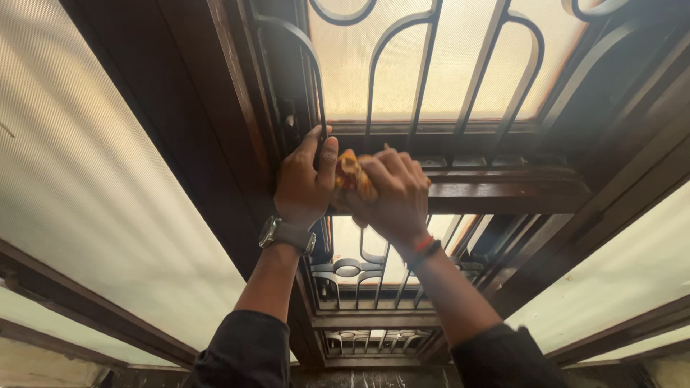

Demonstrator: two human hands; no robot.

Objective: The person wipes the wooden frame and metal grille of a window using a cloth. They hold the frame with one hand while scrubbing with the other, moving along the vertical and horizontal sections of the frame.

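My left hand (303, 179) grips a dark vertical bar of the metal window grille (424, 72), with a watch on its wrist. Right beside it, my right hand (392, 194) is closed around a crumpled yellow-orange cloth (350, 172) and presses it against the grille near the wooden crossbar (503, 188). The two hands touch each other. Both arms wear dark sleeves, and a red and black band sits on my right wrist.
Frosted glass panes (86, 179) flank the dark wooden window frame (208, 122) on both sides. More curved grille bars (359, 276) run below the hands. A wet dark sill (374, 377) lies at the bottom.
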